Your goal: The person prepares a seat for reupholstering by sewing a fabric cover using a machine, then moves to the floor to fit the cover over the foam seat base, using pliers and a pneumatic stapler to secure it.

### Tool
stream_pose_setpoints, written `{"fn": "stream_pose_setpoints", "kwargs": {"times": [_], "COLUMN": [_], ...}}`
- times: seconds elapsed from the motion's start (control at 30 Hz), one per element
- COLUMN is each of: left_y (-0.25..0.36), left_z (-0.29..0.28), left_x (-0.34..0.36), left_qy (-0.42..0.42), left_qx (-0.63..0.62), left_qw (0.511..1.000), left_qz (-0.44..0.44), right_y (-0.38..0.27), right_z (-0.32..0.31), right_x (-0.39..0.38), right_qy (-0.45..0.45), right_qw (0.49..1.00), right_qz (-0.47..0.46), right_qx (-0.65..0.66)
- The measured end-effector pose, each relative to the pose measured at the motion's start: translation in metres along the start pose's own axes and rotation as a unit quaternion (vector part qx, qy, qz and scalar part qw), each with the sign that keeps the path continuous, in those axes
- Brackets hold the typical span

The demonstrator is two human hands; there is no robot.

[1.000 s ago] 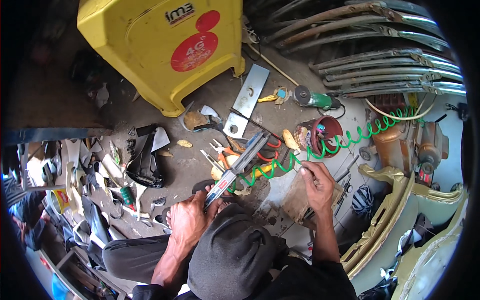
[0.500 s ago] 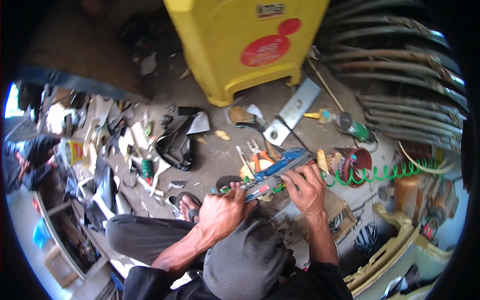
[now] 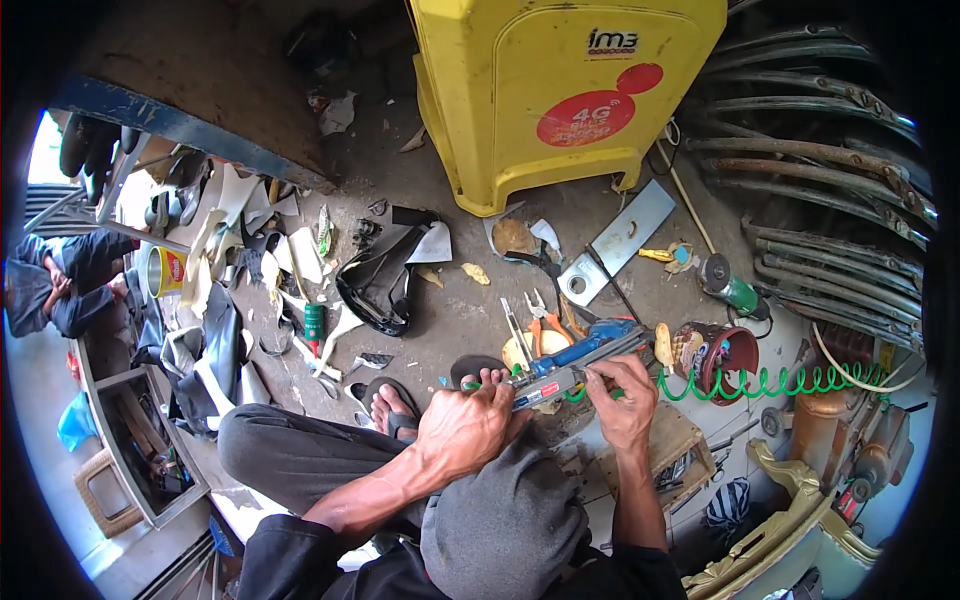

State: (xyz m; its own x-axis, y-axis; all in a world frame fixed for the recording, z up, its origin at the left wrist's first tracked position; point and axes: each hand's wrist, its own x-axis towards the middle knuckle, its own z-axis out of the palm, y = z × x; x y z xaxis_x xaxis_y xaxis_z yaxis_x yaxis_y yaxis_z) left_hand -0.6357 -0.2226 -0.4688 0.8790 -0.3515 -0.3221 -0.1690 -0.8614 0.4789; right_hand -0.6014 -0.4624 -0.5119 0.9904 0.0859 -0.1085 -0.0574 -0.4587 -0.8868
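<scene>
A blue and silver air staple gun lies across between my hands, its long grey magazine slanting up to the right. My left hand is closed around the lower left end of the gun, knuckles up. At the magazine's right part, my right hand has its fingers bent and pinched against it; the fingertips are partly hidden. A green coiled hose runs rightward from near the gun. Just beyond the gun lie pliers with orange handles and a yellowish round piece. A grey cap covers the lower middle.
A yellow plastic stool stands ahead. Metal tubes are stacked at right, near a green grinder and a reddish can. A wooden box sits below my right hand. Scraps and a green-handled screwdriver litter the left; another person sits far left.
The view has shifted, so the stool and floor things appear farther right and the picture is sharper. Both hands stay on the staple gun, which has kept nearly the same slant.
</scene>
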Motion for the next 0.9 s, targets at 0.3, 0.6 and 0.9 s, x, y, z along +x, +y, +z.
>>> {"fn": "stream_pose_setpoints", "kwargs": {"times": [0.3, 0.6, 0.9], "left_y": [-0.004, -0.004, -0.006], "left_z": [-0.006, -0.003, 0.0], "left_x": [-0.003, -0.005, -0.008], "left_qy": [-0.035, -0.049, -0.034], "left_qx": [-0.006, 0.012, -0.014], "left_qw": [0.999, 0.998, 0.999], "left_qz": [-0.02, -0.029, -0.036], "right_y": [0.011, 0.011, 0.004], "right_z": [0.001, 0.002, 0.01], "right_x": [0.005, 0.003, 0.009], "right_qy": [-0.047, -0.065, -0.039], "right_qw": [0.989, 0.991, 0.957], "right_qz": [-0.134, -0.115, -0.226], "right_qx": [-0.048, -0.036, -0.18]}}
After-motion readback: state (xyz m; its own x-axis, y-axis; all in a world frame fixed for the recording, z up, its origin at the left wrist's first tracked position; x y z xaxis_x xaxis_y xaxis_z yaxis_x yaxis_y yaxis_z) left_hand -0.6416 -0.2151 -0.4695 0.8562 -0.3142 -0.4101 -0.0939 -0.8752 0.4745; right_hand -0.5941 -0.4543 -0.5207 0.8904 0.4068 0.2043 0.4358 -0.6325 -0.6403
